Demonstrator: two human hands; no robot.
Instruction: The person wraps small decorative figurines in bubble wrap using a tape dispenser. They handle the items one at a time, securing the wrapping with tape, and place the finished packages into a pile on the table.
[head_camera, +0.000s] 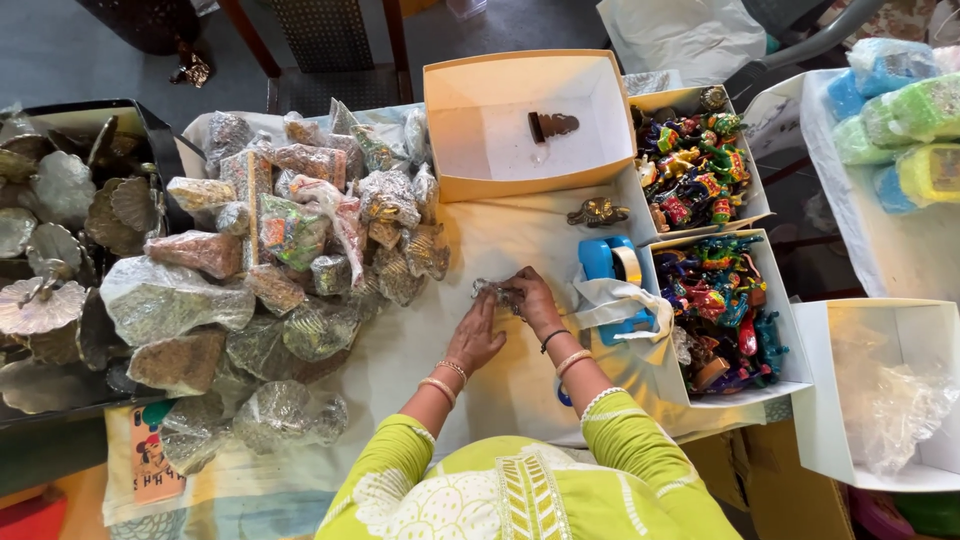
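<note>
My left hand lies flat on the white table cloth, fingers together, just left of a small item in clear crinkly plastic wrap. My right hand pinches that wrapped item from the right side. A small brass figurine lies a little beyond my right hand. A blue tape dispenser sits just right of that hand, with a white plastic strip draped over it.
A pile of plastic-wrapped metal pieces covers the table's left half. An open cream box holds one dark piece. Two white boxes of colourful figurines stand at right. A black tray of silver leaf-shaped dishes is far left.
</note>
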